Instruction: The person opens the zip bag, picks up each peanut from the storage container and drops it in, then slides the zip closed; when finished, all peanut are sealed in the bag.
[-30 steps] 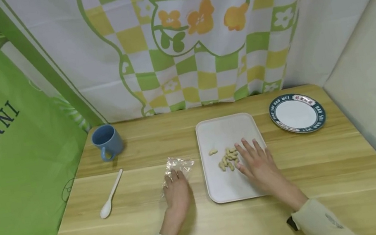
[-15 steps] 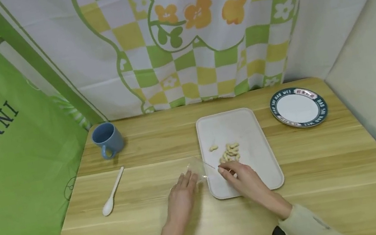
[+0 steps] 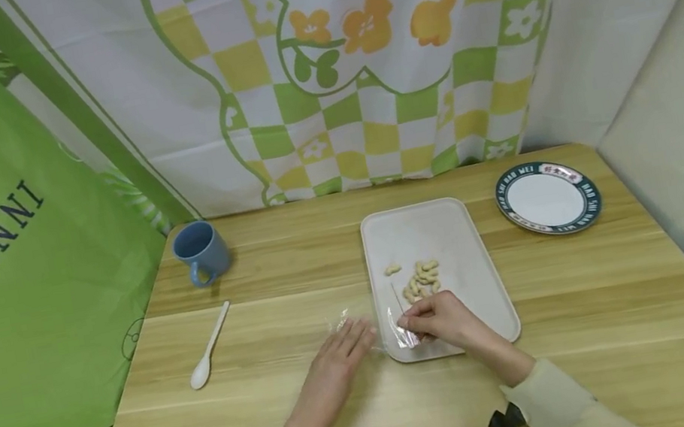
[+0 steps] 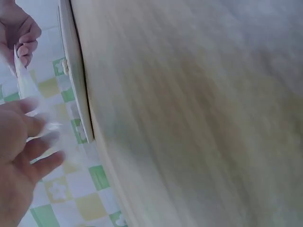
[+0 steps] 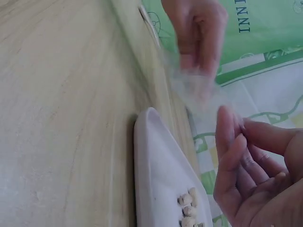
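Observation:
A clear plastic bag stretches from the left edge of the tray toward both hands. My right hand pinches one edge of it between thumb and fingers, over the lower part of the white tray. With fingers fairly straight, my left hand touches the bag's other side, just left of the tray. In the right wrist view the bag is blurred between the two hands, raised above the table. Several unshelled peanuts lie piled on the tray, and a single peanut lies apart from them.
At the back left stands a blue mug, with a white spoon in front of it. A green-rimmed plate lies at the back right. A patterned curtain hangs behind the wooden table.
My right hand has left its spread pose over the tray and now pinches the bag's edge. My left hand has moved right with the bag, which now reaches over the tray's edge.

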`<state>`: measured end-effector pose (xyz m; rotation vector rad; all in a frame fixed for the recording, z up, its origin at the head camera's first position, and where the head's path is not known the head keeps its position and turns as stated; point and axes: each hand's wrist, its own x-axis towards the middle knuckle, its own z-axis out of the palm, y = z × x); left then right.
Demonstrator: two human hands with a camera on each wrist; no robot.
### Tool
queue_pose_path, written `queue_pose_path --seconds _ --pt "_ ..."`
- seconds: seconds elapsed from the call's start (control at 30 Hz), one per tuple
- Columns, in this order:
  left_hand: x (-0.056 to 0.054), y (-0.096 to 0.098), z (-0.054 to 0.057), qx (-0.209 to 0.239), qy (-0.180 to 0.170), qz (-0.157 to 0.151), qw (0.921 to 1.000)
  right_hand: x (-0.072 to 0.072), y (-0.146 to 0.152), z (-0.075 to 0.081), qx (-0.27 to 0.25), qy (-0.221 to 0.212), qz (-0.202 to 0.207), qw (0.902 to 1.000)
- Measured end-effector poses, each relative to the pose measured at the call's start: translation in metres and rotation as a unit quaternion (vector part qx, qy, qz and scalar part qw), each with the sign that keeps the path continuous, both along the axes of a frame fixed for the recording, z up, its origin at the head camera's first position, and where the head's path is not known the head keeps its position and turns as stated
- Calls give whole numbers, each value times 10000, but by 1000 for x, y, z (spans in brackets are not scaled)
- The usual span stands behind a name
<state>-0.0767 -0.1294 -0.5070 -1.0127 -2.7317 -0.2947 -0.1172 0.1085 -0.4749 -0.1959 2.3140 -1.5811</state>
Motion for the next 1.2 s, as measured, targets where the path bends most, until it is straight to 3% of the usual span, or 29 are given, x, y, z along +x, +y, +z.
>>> queue_pose_path --seconds 0.13,0.2,0.27,0.37,0.5,0.67,0.83,0.87,0.9,0.97,1.1,1.2 --pt "1 1 -1 382 -424 60 9984 0 -1 -4 -247 -125 60 9996" --pt "0 6 1 916 -552 181 9941 1 -3 -6 -215 98 170 9996" --pt "0 13 3 1609 -637 356 9843 2 -7 -9 -93 367 267 9989" --pt "-2 24 8 2720 -1147 728 9527 4 -13 -12 133 666 329 9971" --pt "-6 35 14 3695 -2158 1288 8946 5 -19 -14 291 854 424 9950" --pt "-11 41 16 4142 -2931 1599 8467 6 -23 -16 285 923 525 9939" --pt "-14 41 13 4727 -3497 1540 7941 7 -23 -19 264 882 500 9945" --pt "-14 41 13 4805 -3555 1522 7871 7 -23 -19 259 856 491 9948" --pt "-14 40 12 4847 -3579 1522 7835 7 -23 -20 248 827 487 9951" --pt "-15 40 12 4827 -3545 1535 7860 7 -24 -20 179 752 477 9959" --pt "-14 38 15 4544 -3343 1639 8093 8 -24 -20 112 751 421 9962" --pt "-14 37 17 4272 -3196 1759 8273 9 -25 -19 228 1049 265 9939"
